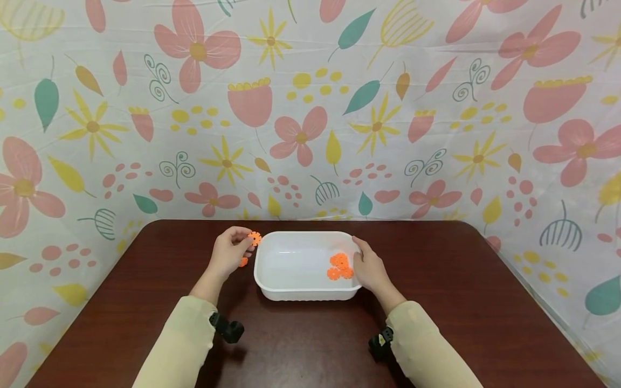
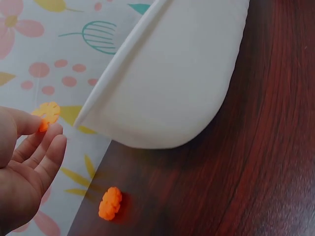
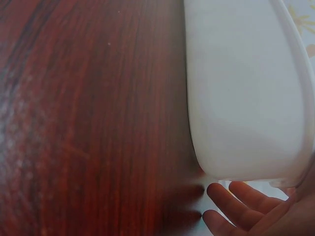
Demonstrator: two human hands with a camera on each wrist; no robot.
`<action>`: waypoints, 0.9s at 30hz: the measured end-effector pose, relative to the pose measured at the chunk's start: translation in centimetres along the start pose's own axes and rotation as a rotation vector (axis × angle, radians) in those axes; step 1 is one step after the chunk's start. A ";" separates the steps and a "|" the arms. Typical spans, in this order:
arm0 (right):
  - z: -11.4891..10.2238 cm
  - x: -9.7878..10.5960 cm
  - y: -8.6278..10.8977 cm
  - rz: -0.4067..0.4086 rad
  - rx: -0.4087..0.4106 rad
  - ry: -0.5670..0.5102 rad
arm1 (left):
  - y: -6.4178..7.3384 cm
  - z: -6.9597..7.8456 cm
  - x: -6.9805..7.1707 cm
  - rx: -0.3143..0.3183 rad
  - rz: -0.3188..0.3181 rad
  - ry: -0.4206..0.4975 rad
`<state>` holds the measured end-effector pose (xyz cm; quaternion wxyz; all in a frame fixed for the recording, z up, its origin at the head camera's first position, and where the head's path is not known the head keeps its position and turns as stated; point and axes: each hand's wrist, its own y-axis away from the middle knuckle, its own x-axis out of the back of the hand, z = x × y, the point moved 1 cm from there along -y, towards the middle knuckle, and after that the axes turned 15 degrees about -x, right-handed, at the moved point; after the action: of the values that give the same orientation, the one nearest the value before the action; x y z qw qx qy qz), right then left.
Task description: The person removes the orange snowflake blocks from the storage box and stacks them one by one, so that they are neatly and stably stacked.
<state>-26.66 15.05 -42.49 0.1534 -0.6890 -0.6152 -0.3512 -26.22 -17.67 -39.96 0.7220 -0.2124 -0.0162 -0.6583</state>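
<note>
Between thumb and fingertips my left hand point(image 1: 227, 254) pinches an orange flower-shaped plastic disc point(image 1: 255, 238), held up just outside the left rim of a white plastic tub point(image 1: 306, 296). The same disc point(image 2: 49, 114) shows upright in the left wrist view. Below that hand, an orange notched piece point(image 2: 110, 203) lies on the table beside the tub. At the tub's right end my right hand point(image 1: 371, 266) grips the rim, its fingers point(image 3: 231, 204) along the outer wall. Several orange discs point(image 1: 342, 262) lie clustered inside the tub, toward its right side.
The tub stands on a dark red-brown wooden table point(image 1: 301, 345), near its far edge. Behind it hangs a white cloth point(image 1: 310, 124) printed with flowers and leaves. A small black device point(image 1: 227, 327) is strapped at the left wrist, another point(image 1: 380, 343) at the right.
</note>
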 end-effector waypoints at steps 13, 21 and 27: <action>-0.1 0.0 -0.1 -0.005 0.004 -0.002 | 0.1 -1.7 1.1 0.067 0.025 -0.021; 0.0 0.0 -0.1 -0.010 0.002 -0.004 | 0.2 -2.5 1.7 0.095 0.040 -0.056; -0.1 0.1 -0.1 -0.011 -0.005 -0.001 | 0.4 -3.1 2.0 0.107 0.036 -0.072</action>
<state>-26.75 15.05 -42.38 0.1494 -0.6860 -0.6182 -0.3533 -26.38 -20.51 -42.26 0.7431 -0.1971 -0.0735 -0.6352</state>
